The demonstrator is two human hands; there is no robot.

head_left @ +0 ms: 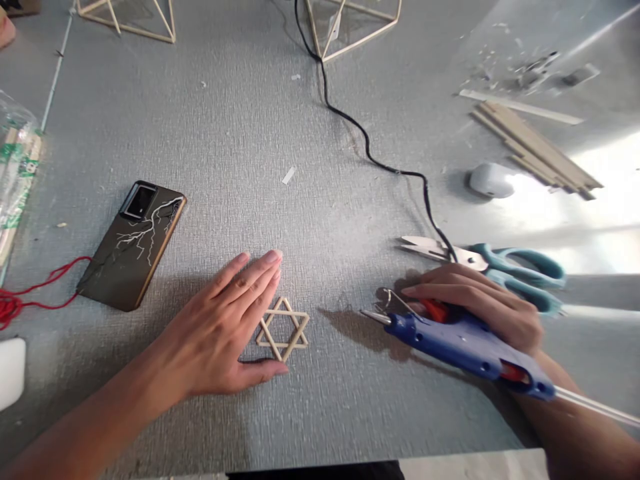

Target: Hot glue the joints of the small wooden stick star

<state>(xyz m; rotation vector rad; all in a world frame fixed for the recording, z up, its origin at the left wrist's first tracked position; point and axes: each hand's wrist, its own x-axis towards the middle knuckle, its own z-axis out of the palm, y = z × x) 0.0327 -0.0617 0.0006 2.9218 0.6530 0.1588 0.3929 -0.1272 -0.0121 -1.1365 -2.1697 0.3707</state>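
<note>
Partly between the spread, unclosed thumb and fingers of the nearer left hand (220,333) lies a wooden star (295,338), while the right hand (483,303) grips a glue gun (450,343) pointed roughly its way.

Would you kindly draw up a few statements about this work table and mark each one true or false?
1. The phone lies with its camera side up. True.
2. The right hand holds a blue glue gun. True.
3. The left hand lies on the phone. False: it is at the wooden star.
4. The scissors have red handles. False: the handles are teal.
5. The wooden star has six points. True.
6. The cord lying across the table is white. False: it is black.
</note>
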